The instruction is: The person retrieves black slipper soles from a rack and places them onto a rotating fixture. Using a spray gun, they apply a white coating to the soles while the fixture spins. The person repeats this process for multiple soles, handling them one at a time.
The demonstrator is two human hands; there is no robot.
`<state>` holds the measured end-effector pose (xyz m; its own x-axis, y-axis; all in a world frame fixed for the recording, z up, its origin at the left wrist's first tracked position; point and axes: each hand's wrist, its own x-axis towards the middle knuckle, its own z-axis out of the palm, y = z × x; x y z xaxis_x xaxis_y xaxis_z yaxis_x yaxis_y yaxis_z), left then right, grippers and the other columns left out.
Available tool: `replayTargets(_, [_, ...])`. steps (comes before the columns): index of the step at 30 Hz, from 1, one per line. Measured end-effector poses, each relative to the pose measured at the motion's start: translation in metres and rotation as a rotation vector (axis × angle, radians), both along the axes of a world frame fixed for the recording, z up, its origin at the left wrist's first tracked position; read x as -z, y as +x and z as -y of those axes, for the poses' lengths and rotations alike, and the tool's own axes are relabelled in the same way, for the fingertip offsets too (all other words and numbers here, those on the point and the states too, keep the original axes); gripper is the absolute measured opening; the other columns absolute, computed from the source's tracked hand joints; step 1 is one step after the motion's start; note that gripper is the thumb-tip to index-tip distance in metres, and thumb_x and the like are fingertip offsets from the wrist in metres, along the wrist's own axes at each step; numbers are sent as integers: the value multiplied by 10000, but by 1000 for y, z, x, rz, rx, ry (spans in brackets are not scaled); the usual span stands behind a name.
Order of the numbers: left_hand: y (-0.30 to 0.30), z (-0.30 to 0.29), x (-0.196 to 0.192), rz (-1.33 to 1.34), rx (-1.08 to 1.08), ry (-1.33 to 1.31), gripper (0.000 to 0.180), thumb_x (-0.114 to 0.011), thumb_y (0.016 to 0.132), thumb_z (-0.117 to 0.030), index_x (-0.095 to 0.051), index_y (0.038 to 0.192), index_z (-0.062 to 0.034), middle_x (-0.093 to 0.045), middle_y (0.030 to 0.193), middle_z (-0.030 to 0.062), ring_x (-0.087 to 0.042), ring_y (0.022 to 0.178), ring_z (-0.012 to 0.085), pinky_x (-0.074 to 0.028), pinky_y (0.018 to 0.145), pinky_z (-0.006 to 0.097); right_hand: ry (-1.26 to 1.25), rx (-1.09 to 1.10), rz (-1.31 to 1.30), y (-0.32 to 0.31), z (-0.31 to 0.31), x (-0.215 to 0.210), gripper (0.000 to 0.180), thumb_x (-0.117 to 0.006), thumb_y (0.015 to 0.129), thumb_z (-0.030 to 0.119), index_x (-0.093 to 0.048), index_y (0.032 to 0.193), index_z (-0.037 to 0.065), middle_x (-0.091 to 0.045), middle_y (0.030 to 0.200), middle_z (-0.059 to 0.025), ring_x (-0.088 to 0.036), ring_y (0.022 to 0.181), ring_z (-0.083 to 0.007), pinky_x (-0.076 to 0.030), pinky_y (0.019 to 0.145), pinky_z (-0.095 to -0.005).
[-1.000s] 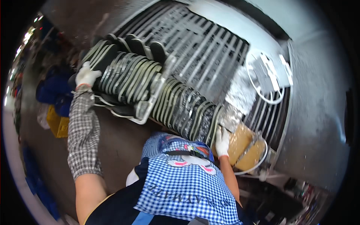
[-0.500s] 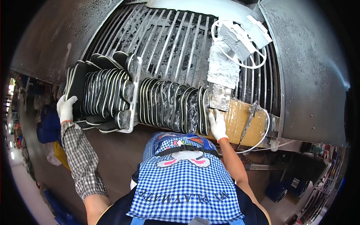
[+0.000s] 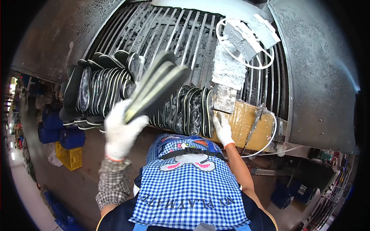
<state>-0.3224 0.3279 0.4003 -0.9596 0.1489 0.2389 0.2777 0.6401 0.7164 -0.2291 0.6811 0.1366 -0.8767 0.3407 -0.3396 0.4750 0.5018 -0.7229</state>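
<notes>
two gloved hands at work in the head view. left hand (image 3: 121, 133) is clamped round a small stack of black shoe soles (image 3: 160, 86), lifted clear above the barred conveyor (image 3: 185, 34). right hand (image 3: 222, 129) rests flat against the end of the standing sole row (image 3: 185, 111), fingers together. judged step: pulling a batch off the rack; next calls for a steady carry, the stack kept tight.
</notes>
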Motion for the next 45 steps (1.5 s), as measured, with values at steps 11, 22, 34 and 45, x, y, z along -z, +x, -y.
replayTargets(11, [35, -46, 112, -76, 111, -515, 617, -837, 766, -212, -654, 1331, -47, -614, 1342, 183, -529, 1271, 415, -437, 1030, 575, 26, 6, -42, 3, -3, 6, 673, -604, 1057, 488, -518, 1549, 38, -633, 1329, -266, -640, 1217, -409, -478, 1089, -460])
replayTargets(22, [22, -53, 144, 164, -63, -509, 974, -908, 728, -397, -499, 1521, -6, -425, 1548, 360, -444, 1409, 521, -397, 1165, 588, -94, -130, 36, -7, -11, -7, 716, -650, 1024, 515, -509, 1574, 80, -600, 1442, -255, -614, 1298, -412, -466, 1122, -450])
replayTargets(34, [-2, -38, 135, -72, -26, -269, 578, -815, 821, -310, -661, 1315, -51, -584, 1427, 249, -543, 1342, 434, -468, 1119, 513, 9, -210, 38, -11, 8, -18, 855, -775, 930, 502, -461, 1603, 78, -544, 1491, -292, -552, 1383, -449, -435, 1171, -471])
replayTargets(45, [-110, 127, 13, 18, -408, -606, 580, -755, 849, -392, -692, 1318, -58, -677, 1297, 197, -661, 1169, 375, -528, 1058, 462, 19, -177, 31, -15, 11, -10, 865, -780, 938, 491, -464, 1585, 12, -510, 1558, -296, -493, 1456, -430, -385, 1221, -462])
